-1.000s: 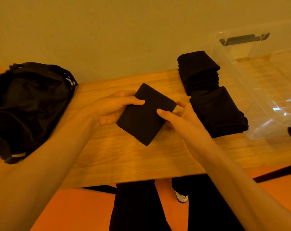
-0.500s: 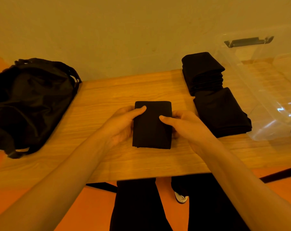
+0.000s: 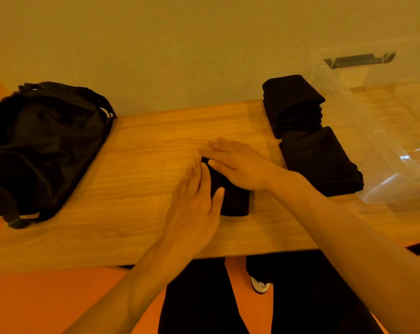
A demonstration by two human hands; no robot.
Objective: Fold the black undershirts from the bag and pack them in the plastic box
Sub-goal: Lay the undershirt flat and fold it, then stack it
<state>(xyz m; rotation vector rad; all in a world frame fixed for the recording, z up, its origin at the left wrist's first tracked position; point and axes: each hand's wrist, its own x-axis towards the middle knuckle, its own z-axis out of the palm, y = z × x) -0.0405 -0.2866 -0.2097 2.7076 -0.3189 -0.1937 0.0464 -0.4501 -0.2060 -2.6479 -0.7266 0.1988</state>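
Black, folded small, the undershirt (image 3: 235, 201) lies on the table (image 3: 143, 153), long side pointing away from the person. Left hand (image 3: 194, 206) and right hand (image 3: 237, 165) press it flat, fingers straight and together; the plastic box (image 3: 372, 121) sits rightward, nearer the right hand.

One head-worn wide-angle camera, close above the table (image 3: 143, 145), faces forward and down toward the wall (image 3: 180, 44) at 12 o'clock. The frame crops the bag (image 3: 42, 145) at 9 o'clock and the plastic box (image 3: 384, 141) at 2 o'clock.

Dim amber light, soft focus, bowed edges.
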